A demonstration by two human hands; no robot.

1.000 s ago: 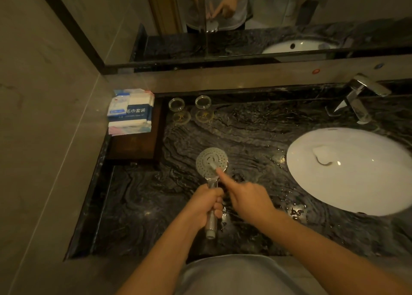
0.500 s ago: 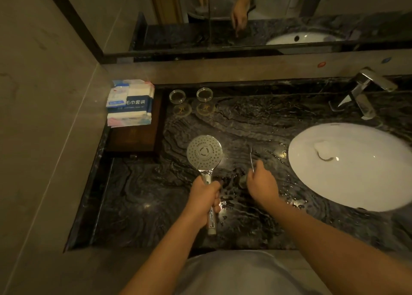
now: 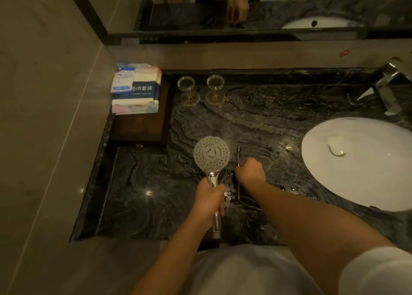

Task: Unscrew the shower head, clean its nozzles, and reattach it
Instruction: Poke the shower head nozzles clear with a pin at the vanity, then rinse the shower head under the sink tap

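- Wrapping around the chrome handle, the left hand (image 3: pixel 210 197) is gripping the shower head (image 3: pixel 211 157) firmly, with fingers closed on it and the handle's end poking out below the fist.
- Facing up toward the camera, the round nozzle plate is sitting just above the dark marbled surface (image 3: pixel 145 183), left of the other hand.
- Closing its grip on a thin metal tool (image 3: pixel 238 155), the right hand (image 3: pixel 250 171) is pinching the slender rod, whose tip is pointing away from the person; its other end is showing below the wrist.
- Judging by the loose head with no hose on it, the unscrewing is looking done; cleaning the nozzles seems to be just getting under way, and reattaching is remaining.
- Sitting well apart to the right is the white sink (image 3: pixel 361 161), with the faucet (image 3: pixel 388 83) behind it.
- Standing near the back wall are two small glass jars (image 3: pixel 200 84), and a packaged towel set (image 3: pixel 136 87) is resting on a wooden tray (image 3: pixel 138 127) at the left.
- Showing along the top, the mirror (image 3: pixel 245 5) is reflecting a hand.
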